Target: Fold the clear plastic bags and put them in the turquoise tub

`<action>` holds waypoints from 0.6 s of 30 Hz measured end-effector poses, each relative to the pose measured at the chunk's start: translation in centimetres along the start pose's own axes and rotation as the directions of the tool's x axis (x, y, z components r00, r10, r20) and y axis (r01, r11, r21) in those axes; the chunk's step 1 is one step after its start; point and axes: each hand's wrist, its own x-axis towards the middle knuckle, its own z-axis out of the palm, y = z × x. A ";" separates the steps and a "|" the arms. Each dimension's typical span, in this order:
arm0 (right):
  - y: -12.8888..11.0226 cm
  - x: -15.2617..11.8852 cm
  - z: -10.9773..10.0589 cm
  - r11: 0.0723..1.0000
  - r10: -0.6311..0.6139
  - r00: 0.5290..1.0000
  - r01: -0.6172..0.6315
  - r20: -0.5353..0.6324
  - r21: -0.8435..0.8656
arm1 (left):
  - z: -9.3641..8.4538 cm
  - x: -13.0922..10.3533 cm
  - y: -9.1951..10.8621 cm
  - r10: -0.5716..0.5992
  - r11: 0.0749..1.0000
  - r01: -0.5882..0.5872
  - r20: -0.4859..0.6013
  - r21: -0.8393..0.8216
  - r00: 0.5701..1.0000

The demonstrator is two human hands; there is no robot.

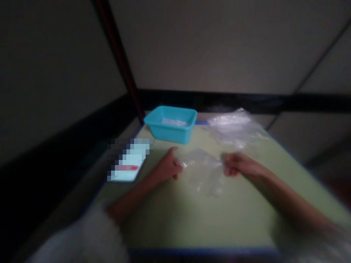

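Forearms [282, 190] extended, left fingers [177, 169] pinched, right fingers [231, 171] curled

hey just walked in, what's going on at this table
A person is holding a clear, thin plastic sheet or bag spread between both hands over a pale green table with blue edges. The left hand grips one side, the right hand the other. Beyond them stands a turquoise rectangular plastic basin with something whitish inside, too blurred to identify. More clear, crumpled plastic lies at the far right.
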 end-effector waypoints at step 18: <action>-1.2 -1.0 -0.8 0.686 -0.502 0.828 0.556 0.249 -0.469 | 0.0 0.9 -0.1 0.263 0.927 -0.142 -0.331 0.348 0.906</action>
